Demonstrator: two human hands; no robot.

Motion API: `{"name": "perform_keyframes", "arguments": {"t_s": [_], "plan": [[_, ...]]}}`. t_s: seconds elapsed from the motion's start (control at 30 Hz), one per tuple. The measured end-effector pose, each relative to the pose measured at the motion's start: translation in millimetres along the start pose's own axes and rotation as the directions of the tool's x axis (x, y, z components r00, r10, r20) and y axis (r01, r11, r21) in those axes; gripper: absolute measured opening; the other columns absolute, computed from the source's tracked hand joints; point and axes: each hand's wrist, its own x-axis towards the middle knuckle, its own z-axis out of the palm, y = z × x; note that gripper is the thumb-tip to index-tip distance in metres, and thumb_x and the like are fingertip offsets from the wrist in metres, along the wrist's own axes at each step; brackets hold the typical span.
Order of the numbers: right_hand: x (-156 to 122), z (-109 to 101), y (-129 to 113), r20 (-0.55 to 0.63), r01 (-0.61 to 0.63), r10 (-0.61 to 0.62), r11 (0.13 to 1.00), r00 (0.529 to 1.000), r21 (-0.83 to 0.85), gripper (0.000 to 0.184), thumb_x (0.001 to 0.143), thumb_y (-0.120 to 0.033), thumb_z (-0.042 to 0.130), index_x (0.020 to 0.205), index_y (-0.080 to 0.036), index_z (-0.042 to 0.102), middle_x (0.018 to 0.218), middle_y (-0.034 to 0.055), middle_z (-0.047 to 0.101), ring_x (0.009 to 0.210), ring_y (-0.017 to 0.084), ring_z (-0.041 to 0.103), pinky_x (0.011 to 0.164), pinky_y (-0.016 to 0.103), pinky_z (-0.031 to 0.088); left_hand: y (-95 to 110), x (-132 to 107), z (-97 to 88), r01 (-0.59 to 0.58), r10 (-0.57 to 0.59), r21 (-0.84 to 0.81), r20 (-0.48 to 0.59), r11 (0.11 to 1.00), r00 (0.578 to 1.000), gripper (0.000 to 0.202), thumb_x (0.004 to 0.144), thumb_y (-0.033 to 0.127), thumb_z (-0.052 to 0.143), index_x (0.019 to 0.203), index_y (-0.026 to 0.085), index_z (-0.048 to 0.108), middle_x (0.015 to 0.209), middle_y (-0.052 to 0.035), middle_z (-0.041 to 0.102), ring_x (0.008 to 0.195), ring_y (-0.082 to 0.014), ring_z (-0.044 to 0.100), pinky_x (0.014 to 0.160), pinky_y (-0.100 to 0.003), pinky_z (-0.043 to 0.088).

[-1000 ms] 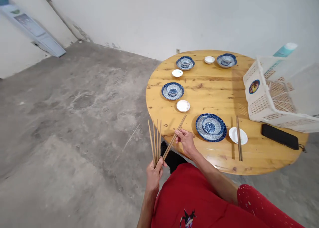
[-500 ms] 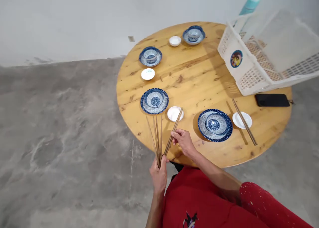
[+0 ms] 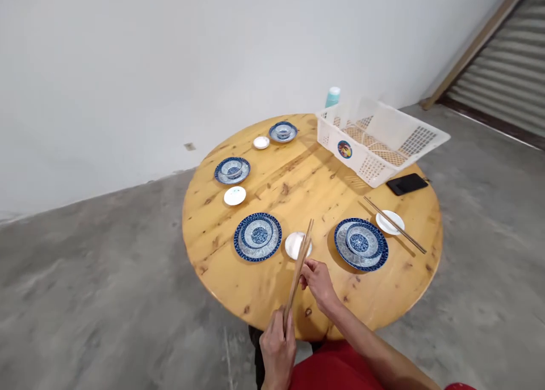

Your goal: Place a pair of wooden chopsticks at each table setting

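My left hand (image 3: 279, 342) is closed around the lower ends of a bundle of wooden chopsticks (image 3: 297, 273), just off the table's near edge. The fingers of my right hand (image 3: 317, 282) are curled against the same chopsticks higher up; its fingertips are partly hidden. The upper tips cross over a small white dish (image 3: 293, 246). To the left of that dish is a blue-and-white plate (image 3: 242, 251) with a bowl (image 3: 258, 233) on it. On the right stands another patterned plate (image 3: 353, 260) with a bowl (image 3: 361, 239). A pair of chopsticks (image 3: 402, 230) lies across a second white dish (image 3: 389, 217).
Farther back on the round wooden table (image 3: 276, 208) are two more plate-and-bowl sets and white dishes (image 3: 235, 196). A white plastic basket (image 3: 370, 166) takes up the far right, with a turquoise bottle (image 3: 332, 96) behind it and a black phone (image 3: 406, 184) in front.
The fanned-out chopsticks are now gathered together in one bundle, with both hands on it. My view has tilted up, showing more wall and a shutter at right.
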Motion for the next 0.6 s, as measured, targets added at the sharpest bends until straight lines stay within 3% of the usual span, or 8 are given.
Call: {"name": "perform_keyframes", "arguments": {"t_s": [0.13, 0.3, 0.43, 0.53, 0.6], "plan": [[-5, 26, -2, -0.122, 0.011, -0.009, 1.000, 0.992, 0.019, 0.032, 0.064, -0.043, 0.070, 0.054, -0.020, 0.052, 0.045, -0.0034, 0.049, 0.039, 0.009, 0.043, 0.038, 0.022, 0.036, -39, 18, -20.1, -0.193, 0.193, -0.008, 0.065, 0.981, 0.979, 0.029, 0.097, 0.021, 0.041, 0.102, 0.022, 0.070, 0.087, -0.0117, 0.074, 0.079, -0.0207, 0.073, 0.066, -0.026, 0.054], [-18, 74, 1, -0.219, 0.084, -0.072, 0.996, 0.973, 0.043, 0.037, 0.066, -0.049, 0.070, 0.054, -0.020, 0.052, 0.047, -0.0016, 0.050, 0.041, 0.010, 0.043, 0.039, 0.023, 0.038, -93, 34, -54.0, -0.314, 0.317, -0.044, 0.106, 0.949, 0.943, 0.027, 0.096, 0.022, 0.042, 0.109, 0.020, 0.066, 0.094, -0.0107, 0.075, 0.084, -0.0210, 0.073, 0.066, -0.027, 0.056], [-21, 104, 12, -0.250, 0.106, -0.096, 0.994, 0.964, 0.025, 0.037, 0.068, -0.050, 0.068, 0.055, -0.020, 0.051, 0.046, -0.0015, 0.050, 0.041, 0.010, 0.044, 0.039, 0.023, 0.038, -121, 41, -71.8, -0.298, 0.316, -0.128, 0.160, 0.946, 0.935, 0.025, 0.096, 0.022, 0.044, 0.109, 0.020, 0.065, 0.096, -0.0113, 0.075, 0.084, -0.0204, 0.073, 0.068, -0.026, 0.055], [-21, 115, 15, -0.261, 0.111, -0.113, 0.994, 0.959, -0.021, 0.039, 0.068, -0.051, 0.066, 0.052, -0.020, 0.048, 0.045, -0.0017, 0.049, 0.040, 0.010, 0.044, 0.038, 0.023, 0.037, -127, 46, -82.6, -0.229, 0.276, -0.221, 0.211, 0.948, 0.938, 0.023, 0.095, 0.027, 0.047, 0.104, 0.021, 0.067, 0.092, -0.0110, 0.075, 0.082, -0.0206, 0.072, 0.068, -0.026, 0.053], [-21, 116, 11, -0.265, 0.119, -0.155, 0.982, 0.952, -0.145, 0.039, 0.071, -0.050, 0.062, 0.051, -0.020, 0.047, 0.044, -0.0013, 0.050, 0.039, 0.010, 0.044, 0.038, 0.022, 0.037, -125, 49, -91.4, -0.149, 0.217, -0.268, 0.248, 0.952, 0.944, 0.021, 0.094, 0.030, 0.049, 0.098, 0.021, 0.068, 0.086, -0.0108, 0.074, 0.077, -0.0205, 0.072, 0.066, -0.025, 0.050]]}}
